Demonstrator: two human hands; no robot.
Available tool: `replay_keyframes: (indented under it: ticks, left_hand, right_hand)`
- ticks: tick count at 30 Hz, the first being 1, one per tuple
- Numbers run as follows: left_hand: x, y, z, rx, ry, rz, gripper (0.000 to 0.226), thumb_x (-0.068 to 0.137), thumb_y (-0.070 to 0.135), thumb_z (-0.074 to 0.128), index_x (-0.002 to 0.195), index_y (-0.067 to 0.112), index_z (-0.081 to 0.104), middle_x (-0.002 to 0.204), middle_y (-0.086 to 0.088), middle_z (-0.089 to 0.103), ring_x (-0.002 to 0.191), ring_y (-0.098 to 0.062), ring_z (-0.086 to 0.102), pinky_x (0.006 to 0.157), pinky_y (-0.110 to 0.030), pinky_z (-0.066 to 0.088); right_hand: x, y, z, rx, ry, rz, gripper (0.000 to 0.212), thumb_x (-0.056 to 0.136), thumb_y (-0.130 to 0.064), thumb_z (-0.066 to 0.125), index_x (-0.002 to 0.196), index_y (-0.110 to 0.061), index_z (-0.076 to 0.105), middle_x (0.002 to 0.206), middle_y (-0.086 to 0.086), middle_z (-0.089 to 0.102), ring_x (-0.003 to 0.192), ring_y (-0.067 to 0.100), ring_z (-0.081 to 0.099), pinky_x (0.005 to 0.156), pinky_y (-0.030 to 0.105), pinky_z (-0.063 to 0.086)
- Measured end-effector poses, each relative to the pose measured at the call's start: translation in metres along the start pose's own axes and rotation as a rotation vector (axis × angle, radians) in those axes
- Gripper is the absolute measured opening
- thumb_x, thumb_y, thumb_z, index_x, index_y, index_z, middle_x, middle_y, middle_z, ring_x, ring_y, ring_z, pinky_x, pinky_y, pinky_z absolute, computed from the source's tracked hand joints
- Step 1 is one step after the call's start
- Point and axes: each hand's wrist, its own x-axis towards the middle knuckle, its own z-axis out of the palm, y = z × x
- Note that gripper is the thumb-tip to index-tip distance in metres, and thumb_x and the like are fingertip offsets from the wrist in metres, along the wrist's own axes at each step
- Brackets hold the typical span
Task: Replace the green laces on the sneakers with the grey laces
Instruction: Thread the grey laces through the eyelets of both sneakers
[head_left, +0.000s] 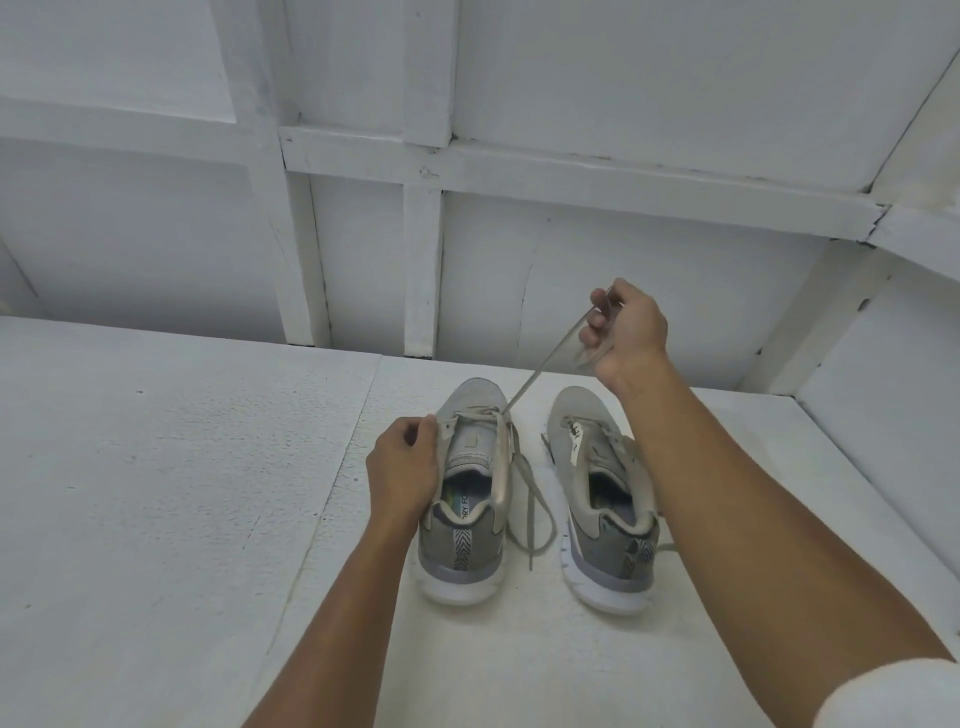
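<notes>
L hand (402, 462) on sneaker (462, 499) eyelets; grey lace (540, 371) taut betw. R hand (626, 330) fingers (598, 300).

Bright even light, soft shadows, wide-angle edge bending, slight softness

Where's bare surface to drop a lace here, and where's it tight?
Biggest bare patch: white surface left of the left sneaker, beyond the left hand. Also the strip nearside of the heels, between the forearms. Crowded: the gap between it and the right sneaker, where a loose lace end lies and the right hand holds the taut lace.
</notes>
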Motion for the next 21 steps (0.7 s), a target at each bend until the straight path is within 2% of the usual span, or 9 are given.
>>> replay_keyframes:
  ticks: [2,4,7,10,13,15,17,19,21]
  left_hand:
    - [-0.002,0.004,-0.001,0.006,0.0,-0.002,0.022,0.096,0.034,0.052,0.095,0.018,0.066,0.091,0.006,0.066,0.09,-0.015,0.06,0.074,-0.028,0.04]
    - [0.0,0.011,-0.001,0.033,-0.009,0.006,0.018,0.093,0.03,0.054,0.096,0.018,0.067,0.093,0.006,0.067,0.093,-0.015,0.06,0.076,-0.026,0.039]
    - [0.011,0.029,0.002,0.163,-0.068,0.102,0.017,0.089,0.024,0.055,0.096,0.02,0.07,0.1,0.006,0.068,0.095,-0.013,0.059,0.08,-0.025,0.04]
    - [0.035,0.054,0.021,0.421,-0.321,0.241,0.026,0.092,0.02,0.051,0.107,0.02,0.072,0.114,0.001,0.067,0.104,-0.017,0.059,0.09,-0.026,0.045]
    - [0.057,0.077,0.045,0.824,-0.62,0.372,0.032,0.095,0.023,0.043,0.114,0.023,0.069,0.127,-0.002,0.062,0.116,-0.025,0.055,0.101,-0.037,0.044]
    - [0.062,0.087,0.058,1.116,-0.757,0.439,0.028,0.095,0.024,0.04,0.1,0.02,0.067,0.117,-0.007,0.064,0.101,-0.026,0.057,0.09,-0.035,0.046]
    - [0.062,0.093,0.067,1.299,-0.835,0.452,0.018,0.092,0.025,0.045,0.082,0.017,0.059,0.099,-0.007,0.062,0.084,-0.024,0.053,0.078,-0.034,0.046]
    - [0.061,0.097,0.071,1.375,-0.891,0.429,0.017,0.089,0.028,0.054,0.093,0.016,0.065,0.096,-0.004,0.059,0.087,-0.024,0.056,0.082,-0.035,0.048]
    - [0.06,0.098,0.07,1.401,-0.895,0.442,0.026,0.087,0.03,0.061,0.106,0.014,0.067,0.098,-0.002,0.06,0.095,-0.024,0.059,0.087,-0.036,0.05]
  right_hand:
    - [-0.001,0.002,0.002,-0.107,-0.023,-0.042,0.016,0.089,-0.01,0.046,0.075,-0.017,0.044,0.069,0.002,0.056,0.046,0.011,0.035,0.041,0.021,0.023]
    - [-0.006,0.001,0.004,-0.315,-0.072,-0.116,0.014,0.09,-0.015,0.049,0.076,-0.018,0.047,0.067,-0.001,0.058,0.05,0.011,0.038,0.044,0.022,0.025]
    - [-0.017,0.002,0.007,-0.545,-0.132,-0.219,0.02,0.091,-0.019,0.051,0.071,-0.019,0.047,0.061,-0.005,0.055,0.061,0.014,0.044,0.053,0.026,0.03]
    - [-0.033,0.011,0.007,-0.509,-0.167,-0.202,0.025,0.091,-0.019,0.05,0.066,-0.02,0.044,0.054,-0.006,0.048,0.06,0.014,0.042,0.059,0.03,0.032]
    - [-0.051,0.024,0.005,-0.33,-0.184,-0.086,0.027,0.091,-0.016,0.047,0.064,-0.016,0.042,0.049,-0.003,0.042,0.057,0.017,0.042,0.058,0.031,0.035]
    - [-0.061,0.033,0.001,-0.392,-0.164,-0.116,0.022,0.089,-0.012,0.044,0.067,-0.013,0.044,0.052,0.001,0.045,0.061,0.021,0.045,0.061,0.035,0.04]
    - [-0.07,0.039,-0.007,-0.586,-0.154,-0.189,0.017,0.086,-0.012,0.04,0.071,-0.012,0.046,0.056,0.002,0.051,0.066,0.023,0.053,0.068,0.043,0.047]
    - [-0.08,0.041,-0.013,-0.741,-0.167,-0.178,0.014,0.083,-0.016,0.038,0.074,-0.012,0.048,0.058,0.0,0.057,0.072,0.025,0.061,0.08,0.049,0.051]
    - [-0.086,0.038,-0.018,-0.857,-0.206,-0.111,0.015,0.08,-0.016,0.039,0.077,-0.012,0.053,0.062,-0.004,0.066,0.085,0.029,0.065,0.088,0.052,0.052]
